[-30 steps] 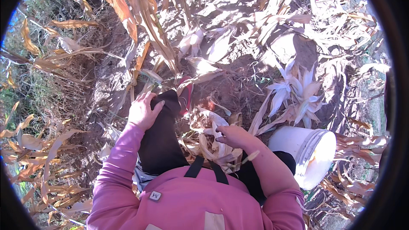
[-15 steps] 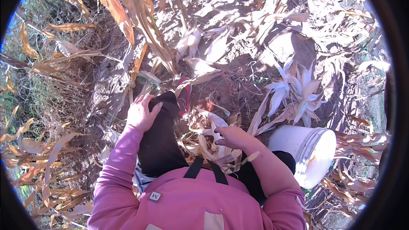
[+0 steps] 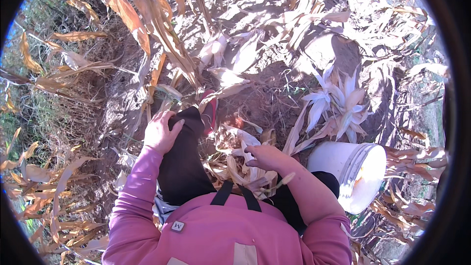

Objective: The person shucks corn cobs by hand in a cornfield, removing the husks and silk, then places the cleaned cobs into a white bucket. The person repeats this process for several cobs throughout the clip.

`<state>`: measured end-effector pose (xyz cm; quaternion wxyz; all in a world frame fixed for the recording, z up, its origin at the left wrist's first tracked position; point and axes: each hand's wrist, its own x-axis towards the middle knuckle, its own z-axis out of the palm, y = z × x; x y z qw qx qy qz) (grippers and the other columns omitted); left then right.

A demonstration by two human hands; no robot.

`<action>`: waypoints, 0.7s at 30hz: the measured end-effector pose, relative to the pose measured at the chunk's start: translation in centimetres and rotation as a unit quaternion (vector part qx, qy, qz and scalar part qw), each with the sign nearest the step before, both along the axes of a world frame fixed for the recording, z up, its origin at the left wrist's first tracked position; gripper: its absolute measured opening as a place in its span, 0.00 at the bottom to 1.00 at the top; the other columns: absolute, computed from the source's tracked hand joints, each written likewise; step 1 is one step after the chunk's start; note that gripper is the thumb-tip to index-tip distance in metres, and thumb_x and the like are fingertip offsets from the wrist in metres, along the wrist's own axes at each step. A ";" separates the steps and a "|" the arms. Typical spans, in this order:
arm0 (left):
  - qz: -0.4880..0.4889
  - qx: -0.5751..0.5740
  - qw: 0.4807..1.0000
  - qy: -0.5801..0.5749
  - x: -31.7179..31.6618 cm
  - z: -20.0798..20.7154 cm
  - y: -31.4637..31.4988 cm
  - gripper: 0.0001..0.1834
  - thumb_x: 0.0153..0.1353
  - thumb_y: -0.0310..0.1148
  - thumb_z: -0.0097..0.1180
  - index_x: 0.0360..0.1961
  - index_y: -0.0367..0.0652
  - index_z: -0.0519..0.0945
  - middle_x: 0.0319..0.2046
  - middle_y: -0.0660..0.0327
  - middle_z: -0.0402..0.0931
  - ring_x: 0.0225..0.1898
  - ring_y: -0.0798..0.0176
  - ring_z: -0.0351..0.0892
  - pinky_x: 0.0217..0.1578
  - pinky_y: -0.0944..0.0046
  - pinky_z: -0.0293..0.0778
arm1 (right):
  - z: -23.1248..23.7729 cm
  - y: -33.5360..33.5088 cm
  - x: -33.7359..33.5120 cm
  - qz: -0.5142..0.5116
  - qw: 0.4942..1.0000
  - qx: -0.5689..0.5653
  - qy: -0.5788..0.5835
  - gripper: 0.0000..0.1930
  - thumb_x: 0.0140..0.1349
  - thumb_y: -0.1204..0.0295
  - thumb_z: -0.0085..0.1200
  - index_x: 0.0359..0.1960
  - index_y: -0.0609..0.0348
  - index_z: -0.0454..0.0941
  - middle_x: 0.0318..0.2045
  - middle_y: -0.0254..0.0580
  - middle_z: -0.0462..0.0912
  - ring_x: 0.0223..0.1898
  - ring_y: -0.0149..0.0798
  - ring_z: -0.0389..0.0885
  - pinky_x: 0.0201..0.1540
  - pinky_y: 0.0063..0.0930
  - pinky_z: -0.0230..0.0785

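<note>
My left hand [image 3: 160, 131] rests open over the bent left knee [image 3: 184, 125] in dark trousers, its thumb apart from the fingers. My right hand [image 3: 265, 157] hovers low over loose dry corn husks [image 3: 240, 167] between my legs, its fingers curled in. A small dark spot shows at those fingertips; whether it is a thing held or shadow is unclear. Just right of my right knee a white bucket [image 3: 333, 164] leans with its mouth to the right, something yellowish inside. Beyond it lies a clump of pale, spread corn husks [image 3: 341, 103].
Tall dry corn stalks [image 3: 167, 29] stand ahead and left. More pale husks [image 3: 214, 50] lie on bare soil ahead. Green and dry weeds [image 3: 68, 103] border the left side. Fallen dry leaves [image 3: 412, 159] lie behind the bucket at right. My red shoe [image 3: 210, 113] is beside the left knee.
The whole view has shifted slightly, with the ground ahead sliding a little left and up. Both hands keep nearly the same place and pose.
</note>
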<state>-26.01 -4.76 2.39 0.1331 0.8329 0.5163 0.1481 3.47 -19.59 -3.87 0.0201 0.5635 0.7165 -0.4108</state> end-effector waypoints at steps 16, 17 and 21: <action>-0.009 0.007 1.000 -0.002 -0.1 -0.1 0.1 0.19 0.53 0.42 0.60 0.37 0.36 0.77 0.34 0.52 0.77 0.40 0.50 0.76 0.44 0.57 0.71 | -0.1 0.1 0.0 0.004 1.000 0.004 -0.001 0.24 0.57 0.57 0.55 0.48 0.60 0.70 0.37 0.54 0.80 0.41 0.53 0.79 0.43 0.43 0.71; -0.008 0.007 1.000 -0.003 -0.1 -0.1 0.1 0.19 0.53 0.42 0.60 0.37 0.36 0.77 0.34 0.52 0.77 0.40 0.50 0.76 0.44 0.57 0.71 | -0.1 0.2 0.0 0.005 1.000 0.004 -0.003 0.24 0.57 0.57 0.55 0.48 0.60 0.70 0.37 0.54 0.80 0.41 0.53 0.79 0.43 0.43 0.71; -0.005 0.005 1.000 -0.003 0.0 -0.1 0.0 0.19 0.53 0.42 0.59 0.37 0.36 0.77 0.34 0.52 0.77 0.40 0.50 0.76 0.44 0.57 0.71 | 0.1 0.2 0.0 0.009 1.000 0.001 -0.007 0.23 0.57 0.56 0.55 0.48 0.60 0.70 0.37 0.53 0.80 0.41 0.52 0.79 0.43 0.43 0.71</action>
